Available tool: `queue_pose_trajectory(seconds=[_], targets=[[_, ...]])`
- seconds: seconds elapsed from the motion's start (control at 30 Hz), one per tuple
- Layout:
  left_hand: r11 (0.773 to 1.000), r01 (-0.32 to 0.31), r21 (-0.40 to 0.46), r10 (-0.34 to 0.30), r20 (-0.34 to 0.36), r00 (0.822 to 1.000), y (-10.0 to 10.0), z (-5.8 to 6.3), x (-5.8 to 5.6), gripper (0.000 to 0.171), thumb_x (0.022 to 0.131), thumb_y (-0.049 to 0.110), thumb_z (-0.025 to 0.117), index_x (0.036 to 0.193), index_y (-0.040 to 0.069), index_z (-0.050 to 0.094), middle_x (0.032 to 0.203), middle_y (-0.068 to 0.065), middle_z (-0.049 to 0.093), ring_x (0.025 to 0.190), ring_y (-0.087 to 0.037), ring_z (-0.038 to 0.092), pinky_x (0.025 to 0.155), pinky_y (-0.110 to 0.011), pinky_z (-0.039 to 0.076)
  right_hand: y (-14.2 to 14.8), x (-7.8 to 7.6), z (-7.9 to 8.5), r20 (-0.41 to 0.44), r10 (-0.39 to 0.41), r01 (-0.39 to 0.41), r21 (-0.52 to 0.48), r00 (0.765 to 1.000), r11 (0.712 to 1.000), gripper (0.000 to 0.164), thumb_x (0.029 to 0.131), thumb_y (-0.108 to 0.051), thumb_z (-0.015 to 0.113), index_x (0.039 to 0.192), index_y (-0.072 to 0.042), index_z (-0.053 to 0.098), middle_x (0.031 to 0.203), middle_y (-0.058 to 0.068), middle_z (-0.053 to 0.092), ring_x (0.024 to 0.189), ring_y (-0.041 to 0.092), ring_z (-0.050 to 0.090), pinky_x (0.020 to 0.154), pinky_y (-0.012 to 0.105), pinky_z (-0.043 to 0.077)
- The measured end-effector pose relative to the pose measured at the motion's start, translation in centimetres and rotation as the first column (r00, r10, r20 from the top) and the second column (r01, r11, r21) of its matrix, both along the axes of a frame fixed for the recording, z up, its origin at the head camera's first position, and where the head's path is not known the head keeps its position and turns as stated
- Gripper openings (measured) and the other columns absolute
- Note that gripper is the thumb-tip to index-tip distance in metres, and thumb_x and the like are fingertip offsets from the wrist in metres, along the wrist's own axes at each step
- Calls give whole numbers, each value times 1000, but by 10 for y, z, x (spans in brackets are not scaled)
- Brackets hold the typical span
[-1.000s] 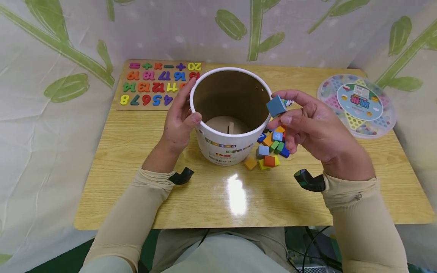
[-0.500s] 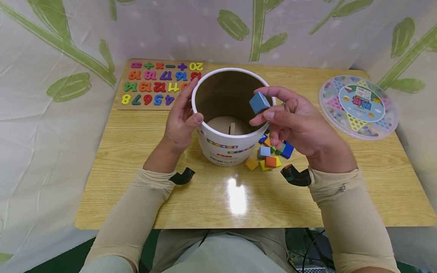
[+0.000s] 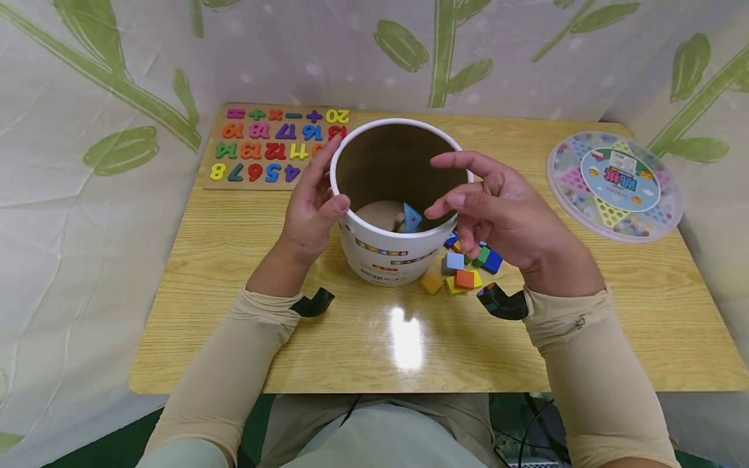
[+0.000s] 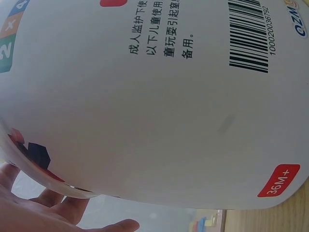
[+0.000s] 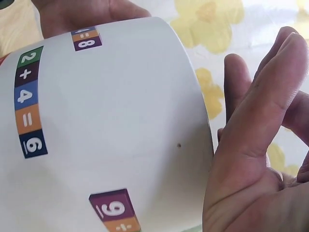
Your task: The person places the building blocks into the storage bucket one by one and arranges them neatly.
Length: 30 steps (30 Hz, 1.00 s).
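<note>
A white bucket (image 3: pixel 380 257) stands upright on the table, its open top facing me. My left hand (image 3: pixel 313 201) holds its left side at the rim, thumb at the front and fingers toward the back. Low inside the bucket is a blue block (image 3: pixel 412 218); I cannot tell whether it touches the bottom. Over the right rim, my right hand (image 3: pixel 497 211) has thumb and forefinger apart with nothing between them. In the right wrist view, the right hand (image 5: pixel 260 145) is beside the bucket wall (image 5: pixel 120 106).
Several coloured blocks (image 3: pixel 465 279) lie right of the bucket, partly under the right hand. Behind the left hand is a number puzzle board (image 3: pixel 263 159). A round, clear game box (image 3: pixel 614 185) sits at the back right of the wooden table (image 3: pixel 292 351).
My right hand moved left from beside the rim to over the bucket and let go of the blue block, which dropped inside. The left hand stays at the rim.
</note>
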<state>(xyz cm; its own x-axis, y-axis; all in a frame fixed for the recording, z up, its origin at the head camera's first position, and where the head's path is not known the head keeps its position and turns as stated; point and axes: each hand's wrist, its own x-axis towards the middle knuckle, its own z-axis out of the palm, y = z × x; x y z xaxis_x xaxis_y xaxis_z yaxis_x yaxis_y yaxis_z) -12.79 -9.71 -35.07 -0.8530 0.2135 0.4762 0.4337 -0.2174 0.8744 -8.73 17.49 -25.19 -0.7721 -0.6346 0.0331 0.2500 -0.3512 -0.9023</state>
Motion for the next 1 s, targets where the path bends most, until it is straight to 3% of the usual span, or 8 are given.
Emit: queue_pose_trajectory(seconds=[0.33,0.53,0.63,0.8,1.0], targets=[[1000,4,1,-4,5,1000,1,0,0,84,80,51,68,147,13,33,143,-13,37,129,-39,34,99,-47,43,24,5,-12,27,-55,55,-1,998,998,40,97,6,40,136,-2,36,96,22,68,49,24,61,48,30,54],[1000,2,-1,-2,24,1000,1,0,1,86,79,51,69,148,15,32,142,-13,37,128,-38,35,98,-46,44,52,10,-31,48,-164,160,83,985,984,39,98,3,42,137,-2,36,94,18,70,50,22,61,47,28,53],[1000,7,0,-7,22,1000,1,1,1,85,79,50,69,148,15,32,142,-13,37,128,-40,35,97,-47,44,68,15,-44,71,-253,237,180,965,955,41,98,-3,46,138,-5,36,94,15,70,48,21,60,47,27,53],[1000,9,7,-9,20,1000,1,1,1,86,80,53,68,147,14,32,142,-14,37,127,-41,35,98,-47,43,94,19,-73,103,-386,334,329,917,883,45,98,-13,52,139,-9,36,91,11,71,45,19,56,46,25,51],[1000,14,26,-14,24,1000,2,0,1,85,80,51,69,147,14,33,142,-16,37,127,-43,36,98,-49,43,118,17,-121,182,-510,344,548,841,762,57,95,-25,59,144,-13,33,88,5,71,45,17,53,46,25,48]])
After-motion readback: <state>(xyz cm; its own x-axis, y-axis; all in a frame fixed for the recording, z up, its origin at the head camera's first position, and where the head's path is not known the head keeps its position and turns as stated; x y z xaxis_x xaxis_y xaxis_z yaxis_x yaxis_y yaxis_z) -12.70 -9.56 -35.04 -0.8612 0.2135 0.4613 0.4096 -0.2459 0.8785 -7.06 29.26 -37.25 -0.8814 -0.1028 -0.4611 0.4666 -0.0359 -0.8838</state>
